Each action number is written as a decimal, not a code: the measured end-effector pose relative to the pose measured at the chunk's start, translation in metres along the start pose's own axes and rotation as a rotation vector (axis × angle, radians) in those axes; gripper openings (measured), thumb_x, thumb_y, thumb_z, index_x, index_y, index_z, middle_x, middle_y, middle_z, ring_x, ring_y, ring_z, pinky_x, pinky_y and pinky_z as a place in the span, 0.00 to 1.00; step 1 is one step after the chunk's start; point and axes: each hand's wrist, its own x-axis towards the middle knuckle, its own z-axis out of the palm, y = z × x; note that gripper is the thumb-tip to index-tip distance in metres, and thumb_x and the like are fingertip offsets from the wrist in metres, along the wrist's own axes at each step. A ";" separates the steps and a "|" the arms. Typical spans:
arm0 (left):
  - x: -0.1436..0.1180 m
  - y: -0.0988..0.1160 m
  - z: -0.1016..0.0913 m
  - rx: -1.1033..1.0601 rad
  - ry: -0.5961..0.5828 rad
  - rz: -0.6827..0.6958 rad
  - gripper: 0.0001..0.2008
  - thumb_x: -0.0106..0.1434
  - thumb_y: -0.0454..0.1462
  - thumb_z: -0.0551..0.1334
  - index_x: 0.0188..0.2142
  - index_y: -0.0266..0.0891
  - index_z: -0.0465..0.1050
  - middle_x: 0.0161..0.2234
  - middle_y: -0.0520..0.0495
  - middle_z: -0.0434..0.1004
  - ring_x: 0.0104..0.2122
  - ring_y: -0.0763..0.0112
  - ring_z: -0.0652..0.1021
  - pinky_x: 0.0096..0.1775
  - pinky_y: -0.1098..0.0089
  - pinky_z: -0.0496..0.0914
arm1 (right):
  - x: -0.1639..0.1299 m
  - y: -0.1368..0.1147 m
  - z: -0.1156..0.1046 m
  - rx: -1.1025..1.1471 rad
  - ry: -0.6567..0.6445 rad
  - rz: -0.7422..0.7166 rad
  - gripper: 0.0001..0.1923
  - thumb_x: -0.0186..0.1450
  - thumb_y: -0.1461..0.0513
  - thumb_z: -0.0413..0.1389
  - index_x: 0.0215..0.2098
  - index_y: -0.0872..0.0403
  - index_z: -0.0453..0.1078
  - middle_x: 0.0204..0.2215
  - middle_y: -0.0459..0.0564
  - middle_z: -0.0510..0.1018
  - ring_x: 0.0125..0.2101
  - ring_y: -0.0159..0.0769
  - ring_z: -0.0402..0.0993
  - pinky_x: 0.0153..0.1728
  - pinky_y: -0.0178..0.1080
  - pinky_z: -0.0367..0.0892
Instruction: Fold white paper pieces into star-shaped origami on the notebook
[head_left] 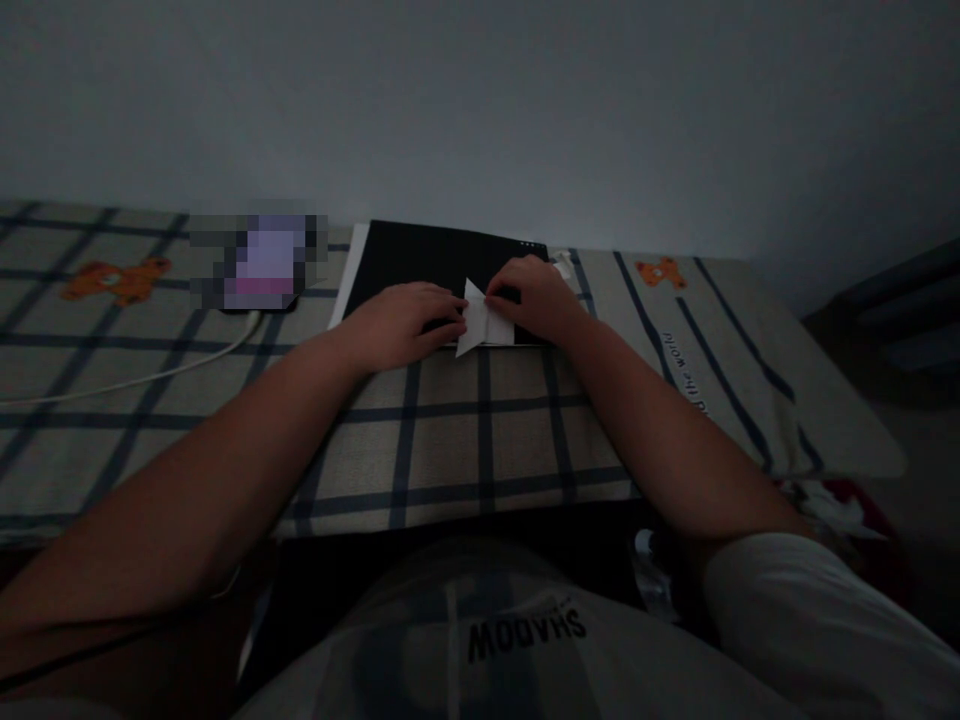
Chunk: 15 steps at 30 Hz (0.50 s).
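Note:
A small folded piece of white paper [480,325] lies on a black flat board [427,258] set on a checked bedsheet. My left hand [405,322] lies flat on the board, its fingertips pressing the paper's left edge. My right hand [529,295] pinches the paper's upper right part, where a pointed flap stands up. Both forearms reach in from the bottom of the view.
The bed [480,430] has a beige sheet with dark blue lines and orange bear prints [116,280]. A blurred-out device [259,260] lies at the back left with a white cable [150,375] running left. A plain wall stands behind. Floor and dark furniture [892,310] are at right.

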 end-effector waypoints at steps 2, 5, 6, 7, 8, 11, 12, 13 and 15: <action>0.002 0.001 0.003 0.009 0.023 -0.011 0.23 0.75 0.49 0.54 0.51 0.39 0.83 0.58 0.37 0.84 0.61 0.48 0.80 0.63 0.48 0.73 | 0.000 -0.001 0.000 0.007 -0.017 -0.009 0.17 0.76 0.56 0.53 0.54 0.50 0.82 0.55 0.54 0.84 0.56 0.50 0.73 0.56 0.51 0.64; 0.003 0.002 0.007 0.029 0.042 -0.016 0.22 0.74 0.51 0.56 0.48 0.39 0.83 0.57 0.37 0.84 0.59 0.49 0.81 0.62 0.49 0.73 | 0.000 -0.003 -0.001 -0.010 -0.048 -0.021 0.19 0.77 0.56 0.52 0.54 0.50 0.83 0.55 0.54 0.84 0.56 0.50 0.73 0.57 0.51 0.64; 0.003 0.002 0.008 0.033 0.046 -0.014 0.22 0.74 0.51 0.56 0.47 0.40 0.83 0.57 0.38 0.84 0.59 0.49 0.81 0.62 0.49 0.73 | 0.000 -0.003 -0.001 -0.018 -0.049 -0.018 0.19 0.77 0.55 0.52 0.54 0.50 0.83 0.55 0.54 0.84 0.56 0.50 0.73 0.58 0.52 0.64; 0.003 0.002 0.008 0.035 0.050 -0.012 0.21 0.73 0.51 0.57 0.47 0.40 0.83 0.57 0.39 0.84 0.58 0.50 0.81 0.62 0.49 0.73 | 0.000 -0.003 -0.002 -0.025 -0.048 -0.014 0.19 0.77 0.55 0.52 0.54 0.50 0.84 0.55 0.54 0.84 0.56 0.50 0.73 0.57 0.52 0.64; 0.003 0.001 0.009 0.034 0.051 -0.010 0.20 0.73 0.51 0.58 0.47 0.40 0.83 0.58 0.39 0.84 0.59 0.49 0.81 0.62 0.49 0.73 | 0.000 -0.003 -0.002 -0.033 -0.048 -0.011 0.19 0.77 0.55 0.52 0.54 0.50 0.84 0.55 0.55 0.84 0.55 0.50 0.73 0.57 0.53 0.64; 0.002 -0.001 0.010 0.026 0.045 -0.012 0.19 0.72 0.50 0.60 0.47 0.40 0.82 0.58 0.38 0.83 0.59 0.46 0.80 0.61 0.47 0.72 | 0.000 -0.004 -0.002 -0.064 -0.055 -0.016 0.20 0.77 0.54 0.51 0.53 0.49 0.85 0.55 0.55 0.84 0.55 0.53 0.72 0.57 0.55 0.64; 0.002 -0.001 0.010 0.026 0.043 -0.012 0.19 0.72 0.50 0.60 0.47 0.40 0.82 0.58 0.38 0.83 0.59 0.45 0.80 0.61 0.46 0.72 | 0.000 -0.004 -0.003 -0.074 -0.056 -0.019 0.20 0.78 0.54 0.51 0.53 0.49 0.85 0.55 0.55 0.84 0.55 0.53 0.72 0.57 0.56 0.63; 0.002 -0.002 0.010 0.028 0.039 -0.011 0.19 0.72 0.50 0.60 0.48 0.40 0.82 0.58 0.37 0.82 0.60 0.45 0.79 0.62 0.46 0.72 | 0.000 -0.005 -0.003 -0.082 -0.058 -0.021 0.21 0.78 0.54 0.51 0.53 0.49 0.85 0.55 0.55 0.84 0.55 0.53 0.72 0.57 0.56 0.63; 0.002 -0.002 0.009 0.035 0.031 -0.010 0.19 0.72 0.50 0.60 0.48 0.40 0.82 0.59 0.37 0.82 0.60 0.46 0.79 0.62 0.47 0.71 | 0.000 -0.006 -0.004 -0.088 -0.065 -0.021 0.21 0.78 0.54 0.50 0.54 0.49 0.85 0.55 0.55 0.84 0.55 0.53 0.71 0.57 0.55 0.63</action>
